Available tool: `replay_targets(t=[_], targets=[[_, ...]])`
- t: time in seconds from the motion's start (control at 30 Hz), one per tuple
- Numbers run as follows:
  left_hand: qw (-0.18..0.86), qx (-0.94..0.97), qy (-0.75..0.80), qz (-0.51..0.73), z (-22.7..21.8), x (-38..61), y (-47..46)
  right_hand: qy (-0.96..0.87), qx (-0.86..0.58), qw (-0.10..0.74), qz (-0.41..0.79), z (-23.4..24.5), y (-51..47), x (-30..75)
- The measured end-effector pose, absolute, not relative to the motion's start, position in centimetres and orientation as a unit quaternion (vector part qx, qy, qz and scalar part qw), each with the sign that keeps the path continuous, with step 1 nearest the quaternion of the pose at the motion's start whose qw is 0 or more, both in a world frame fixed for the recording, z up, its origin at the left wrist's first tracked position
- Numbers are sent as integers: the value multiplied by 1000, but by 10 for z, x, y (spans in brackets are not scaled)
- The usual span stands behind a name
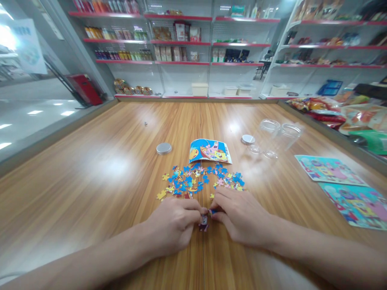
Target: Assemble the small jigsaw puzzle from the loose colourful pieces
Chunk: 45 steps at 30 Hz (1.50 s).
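At the near middle of the wooden table, my left hand [178,221] is closed in a pinch on a small purple and white puzzle piece [204,220]. Close against it, my right hand [237,213] pinches a blue puzzle piece [213,211], mostly covered by the fingers. The two pieces are very near each other; I cannot tell whether they interlock. Just beyond my hands lies a spread of loose puzzle pieces [187,179], blue, yellow, pink and red. Behind them rests a slightly curled cartoon picture card [211,151].
Two clear jars [288,135] stand at the right rear beside a silver lid [248,139]. Another silver lid [163,148] lies left of the card. Two cartoon sheets [332,170] lie at right, near packaged snacks [317,106]. Stocked shelves [181,42] stand beyond the wooden table [99,193].
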<state>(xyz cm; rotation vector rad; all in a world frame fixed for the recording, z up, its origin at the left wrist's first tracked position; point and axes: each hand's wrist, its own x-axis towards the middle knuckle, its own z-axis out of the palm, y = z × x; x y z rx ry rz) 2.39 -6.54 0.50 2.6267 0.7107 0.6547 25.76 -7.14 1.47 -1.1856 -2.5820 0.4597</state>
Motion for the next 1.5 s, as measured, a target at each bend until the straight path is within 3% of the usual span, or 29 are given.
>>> replay_targets(t=[0.7, 1.23, 1.5], targets=[[180, 923, 273, 205, 11, 25, -66, -884, -418, 135, 158, 19, -69, 255], [194, 917, 272, 219, 6, 26, -67, -902, -405, 37, 146, 37, -75, 257], [158, 932, 272, 178, 8, 26, -70, -926, -372, -31, 66, 36, -90, 252]])
